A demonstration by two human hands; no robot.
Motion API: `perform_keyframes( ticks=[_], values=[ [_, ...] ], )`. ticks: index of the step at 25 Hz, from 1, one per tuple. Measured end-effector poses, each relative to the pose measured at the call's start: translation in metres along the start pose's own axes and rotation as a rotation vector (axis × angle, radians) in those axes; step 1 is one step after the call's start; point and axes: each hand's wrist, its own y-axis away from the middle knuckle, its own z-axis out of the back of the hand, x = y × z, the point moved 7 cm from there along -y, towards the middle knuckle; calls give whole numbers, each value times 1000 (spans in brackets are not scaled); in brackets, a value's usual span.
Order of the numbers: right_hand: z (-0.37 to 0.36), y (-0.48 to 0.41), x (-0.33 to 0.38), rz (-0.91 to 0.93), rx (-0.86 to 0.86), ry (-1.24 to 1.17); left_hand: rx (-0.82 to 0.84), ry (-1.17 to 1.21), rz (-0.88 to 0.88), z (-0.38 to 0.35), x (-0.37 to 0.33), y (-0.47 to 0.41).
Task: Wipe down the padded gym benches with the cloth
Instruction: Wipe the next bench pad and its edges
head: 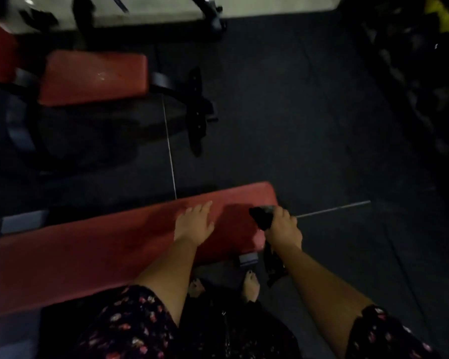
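A long red padded bench (pixel 94 250) runs from the lower left to the middle of the view. My left hand (pixel 193 224) rests flat on its top near the right end, fingers straight. My right hand (pixel 283 226) grips a dark cloth (pixel 261 217) at the bench's right end, where the cloth touches the padding. A second red padded bench (pixel 94 76) stands further away at the upper left.
Dark rubber floor (pixel 309 125) stretches to the right of both benches. The far bench's black metal foot (pixel 197 110) juts out on the floor. Dark, blurred equipment (pixel 412 73) lines the right edge. My bare feet (pixel 250 286) stand by the near bench's end.
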Motion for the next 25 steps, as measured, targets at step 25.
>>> perform_keyframes(
  ticks=[25],
  values=[
    [-91, -157, -15, 27, -216, 79, -519, -77, -115, -123, 26, -129]
  ],
)
